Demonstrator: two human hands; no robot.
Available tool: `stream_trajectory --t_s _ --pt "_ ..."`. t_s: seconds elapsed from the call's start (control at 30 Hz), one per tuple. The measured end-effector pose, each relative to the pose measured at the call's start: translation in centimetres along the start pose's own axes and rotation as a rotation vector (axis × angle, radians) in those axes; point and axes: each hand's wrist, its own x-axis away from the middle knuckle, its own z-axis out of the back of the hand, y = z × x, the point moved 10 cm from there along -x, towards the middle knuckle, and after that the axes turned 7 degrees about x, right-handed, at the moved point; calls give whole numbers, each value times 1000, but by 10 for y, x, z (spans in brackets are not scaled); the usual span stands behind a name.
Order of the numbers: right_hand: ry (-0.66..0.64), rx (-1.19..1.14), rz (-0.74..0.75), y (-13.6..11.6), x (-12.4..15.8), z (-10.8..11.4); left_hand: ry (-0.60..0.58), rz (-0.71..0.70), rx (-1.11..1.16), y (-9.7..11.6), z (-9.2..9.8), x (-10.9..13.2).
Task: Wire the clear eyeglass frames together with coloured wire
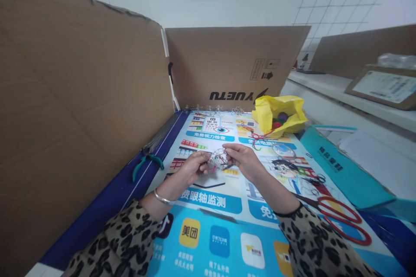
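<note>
My left hand [194,166] and my right hand [243,159] meet over the printed poster [224,207], both pinching a small clear beaded ornament [218,159] with bits of red wire in it. The fingers of each hand are closed on it from either side. A silver bangle [163,199] circles my left wrist, and both sleeves carry a leopard print.
Red-handled scissors [341,218] lie at the right of the poster. Green-handled pliers [146,162] rest by the left cardboard wall [74,117]. A yellow bag [279,114] with coloured beads sits at the back, red wire [258,138] before it. Small finished pieces line the back cardboard [227,65].
</note>
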Motion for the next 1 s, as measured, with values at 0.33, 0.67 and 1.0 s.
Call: stream_trajectory --t_s 0.33,0.67,1.0 --pt "31 46 14 -2 -1 11 56 -126 -159 17 3 4" --pt "-43 164 135 -4 -5 10 128 -299 -277 31 13 4" --pt "29 298 98 -3 -4 11 215 -505 -556 51 6 11"
